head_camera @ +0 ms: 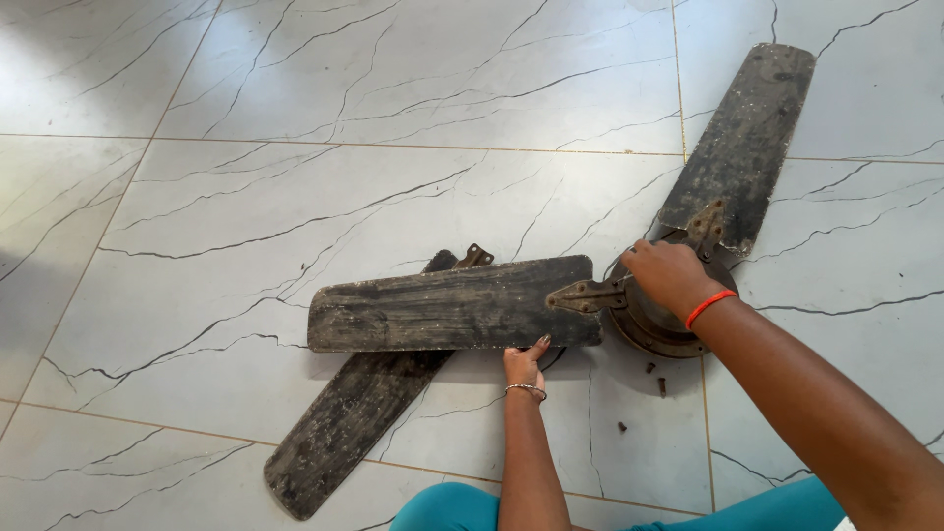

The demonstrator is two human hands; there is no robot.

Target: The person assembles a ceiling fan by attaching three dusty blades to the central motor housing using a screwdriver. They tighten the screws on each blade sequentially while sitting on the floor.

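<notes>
Two hands work a dirty ceiling fan at centre right: the left hand (pixel 524 364) grips the lower edge of the middle blade (pixel 452 305), the right hand (pixel 671 275) clasps the motor hub (pixel 654 329). Bare tiled floor (pixel 295 118) spreads across the upper left.

Three long, dirty dark-grey metal fan blades (pixel 452 306). One round rusty brown fan motor hub (pixel 661 317). Three small dark loose screws (pixel 661 385) on the floor. Two hands (pixel 671 275).
</notes>
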